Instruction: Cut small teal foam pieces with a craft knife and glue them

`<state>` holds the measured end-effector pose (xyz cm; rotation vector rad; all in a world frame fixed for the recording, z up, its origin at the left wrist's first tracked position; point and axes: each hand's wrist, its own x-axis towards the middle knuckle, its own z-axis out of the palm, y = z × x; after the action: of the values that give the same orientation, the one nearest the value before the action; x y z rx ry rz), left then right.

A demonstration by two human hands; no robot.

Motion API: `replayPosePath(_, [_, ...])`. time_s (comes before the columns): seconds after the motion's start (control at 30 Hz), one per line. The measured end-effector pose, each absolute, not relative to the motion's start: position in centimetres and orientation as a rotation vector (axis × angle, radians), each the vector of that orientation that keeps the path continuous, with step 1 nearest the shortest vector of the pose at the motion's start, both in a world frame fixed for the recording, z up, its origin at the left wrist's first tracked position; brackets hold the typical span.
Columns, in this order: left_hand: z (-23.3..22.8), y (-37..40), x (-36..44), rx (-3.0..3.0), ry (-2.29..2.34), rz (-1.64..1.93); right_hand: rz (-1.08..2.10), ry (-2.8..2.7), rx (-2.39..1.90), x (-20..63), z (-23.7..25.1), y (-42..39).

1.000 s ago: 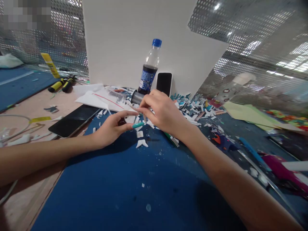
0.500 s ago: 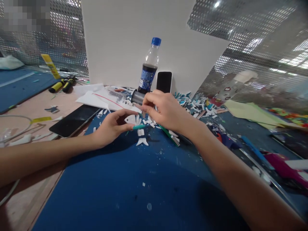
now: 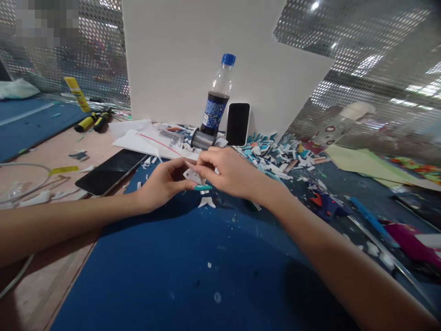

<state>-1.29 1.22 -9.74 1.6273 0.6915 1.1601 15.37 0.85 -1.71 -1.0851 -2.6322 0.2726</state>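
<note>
A: Both hands pinch one small white cutout [image 3: 191, 175] above the blue mat [image 3: 179, 257] on the tabletop: left hand [image 3: 161, 184] from below, right hand [image 3: 231, 172] from above.

B: It looks flimsy. Squeeze harder and it may crease or tear, or drop among the scraps [image 3: 275, 154].

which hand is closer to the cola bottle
The right hand. It sits just in front of the cola bottle, slightly to its right. The left hand lies farther off, nearer the person and to the bottle's left.
</note>
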Motion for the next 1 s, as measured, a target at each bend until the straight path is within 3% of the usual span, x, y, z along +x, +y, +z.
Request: replayPosePath(1.0, [-9.71,1.14,-1.35,1.614,0.691,1.141,-0.08,-2.684,-0.973,15.32,-1.88,0.6])
